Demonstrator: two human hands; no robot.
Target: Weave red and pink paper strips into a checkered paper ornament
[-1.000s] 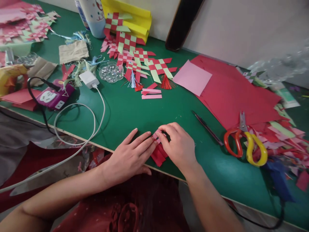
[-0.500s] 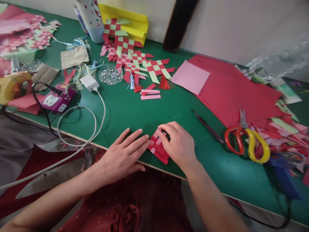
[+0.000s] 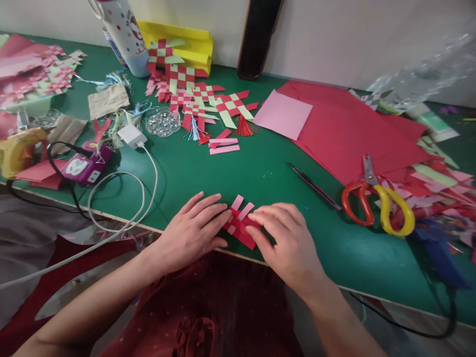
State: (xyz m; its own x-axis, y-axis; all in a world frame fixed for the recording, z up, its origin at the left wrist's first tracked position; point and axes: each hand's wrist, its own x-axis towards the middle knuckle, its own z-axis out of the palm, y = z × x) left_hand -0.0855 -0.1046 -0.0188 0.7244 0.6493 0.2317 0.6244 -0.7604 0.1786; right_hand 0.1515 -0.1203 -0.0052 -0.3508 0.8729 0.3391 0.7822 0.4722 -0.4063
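A small weave of red and pink paper strips lies near the front edge of the green table. My left hand lies flat on the table, fingers stretched out, fingertips pressing the weave's left side. My right hand rests on the weave's right side, fingers extended, with the thumb and fingertips on the red strips. Both hands touch the weave without lifting it.
Scissors with red and yellow handles and a dark pen lie to the right. Red paper sheets, a pink sheet, loose pink strips, finished weaves, a white charger with cable, and a bottle lie behind.
The view has shifted a little. My right hand has slid from the weave's top to its right side, uncovering the pink strip ends. My left hand stays flat at its left.
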